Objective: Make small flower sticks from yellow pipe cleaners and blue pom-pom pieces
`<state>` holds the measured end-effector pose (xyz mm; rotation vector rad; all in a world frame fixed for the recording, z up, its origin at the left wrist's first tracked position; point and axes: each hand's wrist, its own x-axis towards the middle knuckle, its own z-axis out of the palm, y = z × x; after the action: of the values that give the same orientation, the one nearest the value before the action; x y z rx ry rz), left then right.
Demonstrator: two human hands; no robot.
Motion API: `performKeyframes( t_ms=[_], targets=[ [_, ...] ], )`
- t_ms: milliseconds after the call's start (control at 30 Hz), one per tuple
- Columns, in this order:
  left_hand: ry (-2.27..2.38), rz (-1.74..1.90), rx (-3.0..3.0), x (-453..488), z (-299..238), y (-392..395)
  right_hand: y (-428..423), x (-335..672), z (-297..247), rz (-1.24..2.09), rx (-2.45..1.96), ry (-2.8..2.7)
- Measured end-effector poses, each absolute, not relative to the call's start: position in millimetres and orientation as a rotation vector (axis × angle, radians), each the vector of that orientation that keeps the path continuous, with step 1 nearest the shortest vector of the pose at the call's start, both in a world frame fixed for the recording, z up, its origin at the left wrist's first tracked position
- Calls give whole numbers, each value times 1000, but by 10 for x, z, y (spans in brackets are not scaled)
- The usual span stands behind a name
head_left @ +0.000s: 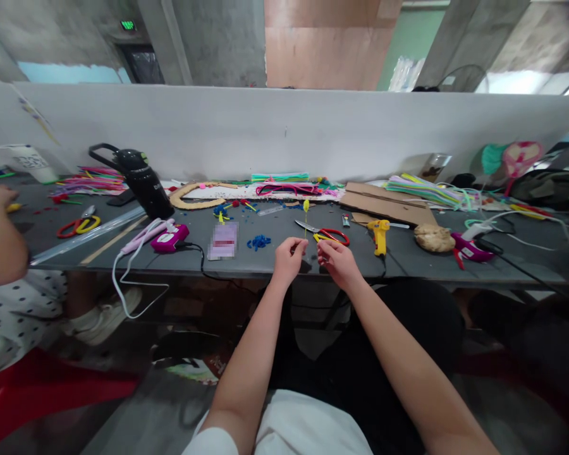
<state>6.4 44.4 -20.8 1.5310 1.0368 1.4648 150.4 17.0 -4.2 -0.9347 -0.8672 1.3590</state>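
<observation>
My left hand [290, 256] pinches the lower end of a thin wire stem with a yellow fuzzy tip [306, 206], which stands upright above the fingers. My right hand [336, 258] is a short way to the right, its thumb and fingertips closed together. Whatever lies between those fingertips is too small to make out. Just beyond my hands, scissors [334, 235] with red and yellow handles lie on the dark table [284, 262]. To the left is a small pile of blue fuzzy pieces [258, 242].
A yellow glue gun [378, 236] and cardboard [389, 205] are to the right. Leftward are a purple packet [223, 241], a magenta device [169, 239] with cables and a black bottle [145, 183]. Pipe cleaners [279, 178] line the white partition [227, 133]. People sit on both sides.
</observation>
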Motion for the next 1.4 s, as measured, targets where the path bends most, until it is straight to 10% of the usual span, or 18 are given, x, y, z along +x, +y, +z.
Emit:
performKeyframes(
  t_ms=[1400],
  targets=[
    [1013, 870, 1955, -333, -5, 223, 279, 1917, 104, 992, -956, -1088]
  ],
)
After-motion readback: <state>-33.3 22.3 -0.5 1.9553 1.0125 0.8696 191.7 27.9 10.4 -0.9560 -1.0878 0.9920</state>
